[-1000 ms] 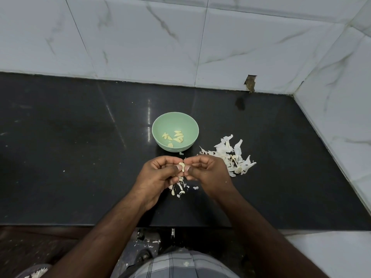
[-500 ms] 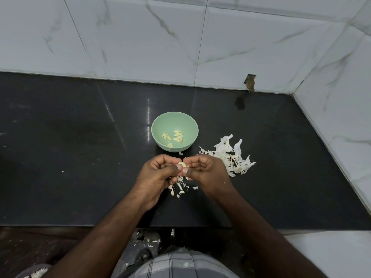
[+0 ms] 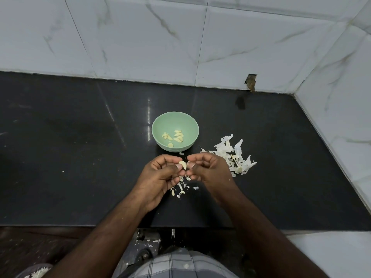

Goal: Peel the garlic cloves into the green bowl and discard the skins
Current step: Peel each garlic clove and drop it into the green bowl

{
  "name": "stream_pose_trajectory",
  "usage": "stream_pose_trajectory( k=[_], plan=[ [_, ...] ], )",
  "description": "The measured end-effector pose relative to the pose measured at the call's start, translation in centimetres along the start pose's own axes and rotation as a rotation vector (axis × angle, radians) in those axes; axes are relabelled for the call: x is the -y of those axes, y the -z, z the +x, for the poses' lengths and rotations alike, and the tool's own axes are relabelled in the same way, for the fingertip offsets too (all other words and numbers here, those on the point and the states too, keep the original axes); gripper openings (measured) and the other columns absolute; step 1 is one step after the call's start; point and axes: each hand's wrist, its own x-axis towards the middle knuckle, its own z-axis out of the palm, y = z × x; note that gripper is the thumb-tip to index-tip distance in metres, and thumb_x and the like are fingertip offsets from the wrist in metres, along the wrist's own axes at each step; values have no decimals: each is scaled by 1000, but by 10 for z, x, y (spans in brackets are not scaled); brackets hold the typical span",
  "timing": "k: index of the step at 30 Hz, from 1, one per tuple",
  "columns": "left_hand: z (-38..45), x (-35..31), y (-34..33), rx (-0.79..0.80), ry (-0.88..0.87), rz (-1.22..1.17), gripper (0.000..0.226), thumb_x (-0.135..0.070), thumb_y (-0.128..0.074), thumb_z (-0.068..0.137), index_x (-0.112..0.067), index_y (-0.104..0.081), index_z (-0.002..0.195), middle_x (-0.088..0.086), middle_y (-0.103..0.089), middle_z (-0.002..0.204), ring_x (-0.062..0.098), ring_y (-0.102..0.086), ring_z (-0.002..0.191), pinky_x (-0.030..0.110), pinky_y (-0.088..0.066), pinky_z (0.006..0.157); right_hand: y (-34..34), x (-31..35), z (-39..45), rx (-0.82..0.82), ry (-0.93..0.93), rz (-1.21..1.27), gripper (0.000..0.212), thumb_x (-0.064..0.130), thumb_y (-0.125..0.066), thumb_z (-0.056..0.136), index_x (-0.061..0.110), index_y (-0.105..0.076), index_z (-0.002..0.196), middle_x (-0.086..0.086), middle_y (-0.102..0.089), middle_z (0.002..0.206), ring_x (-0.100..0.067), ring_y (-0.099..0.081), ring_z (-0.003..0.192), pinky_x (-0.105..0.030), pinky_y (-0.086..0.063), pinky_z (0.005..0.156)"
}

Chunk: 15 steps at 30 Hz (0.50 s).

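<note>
Left hand (image 3: 158, 175) grip pinches small pale garlic clove (image 3: 182, 164), held just above shiny black stone desk (image 3: 80, 157). Right hand (image 3: 208, 169) grip pinches thin skin at clove's side. Round green bowl (image 3: 192, 125) sits just past hands, peeled cloves inside. White papery skin pile (image 3: 232, 155) lies right of bowl. Best way: hold clove firm, pull skin off slow, drop clean clove in bowl, skin on pile.

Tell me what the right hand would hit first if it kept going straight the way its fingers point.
The right hand points its fingertips left, at the garlic clove it pinches with the left hand. It would likely press straight into the clove, then the left fingers.
</note>
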Motion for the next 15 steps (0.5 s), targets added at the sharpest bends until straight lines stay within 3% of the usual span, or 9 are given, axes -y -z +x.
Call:
stream_pose_trajectory(
  k=[7,11,15],
  plan=[
    [2,0,0,-7,24,-6,15,3,-62,92,-10,-70,95,13,-73,89,18,-72,80,22,-56,64,2,0,2,-16,17,-68,19,-4,-56,95,7,-71,101,-5,-73,85,-12,-71,76,-27,-57,72],
    [4,0,0,-12,39,-8,17,3,-60,94,-9,-69,101,13,-75,98,18,-72,80,22,-56,64,6,-2,3,-100,113,-312,27,2,-63,89,24,-76,95,10,-75,91,-1,-69,88,-25,-53,84],
    [4,2,1,-6,21,26,20,2,-60,94,-7,-71,108,8,-71,88,11,-66,73,19,-52,61,11,-4,2,-151,214,-451,19,17,-72,86,33,-77,94,21,-73,89,2,-67,89,-24,-52,85]
  ],
)
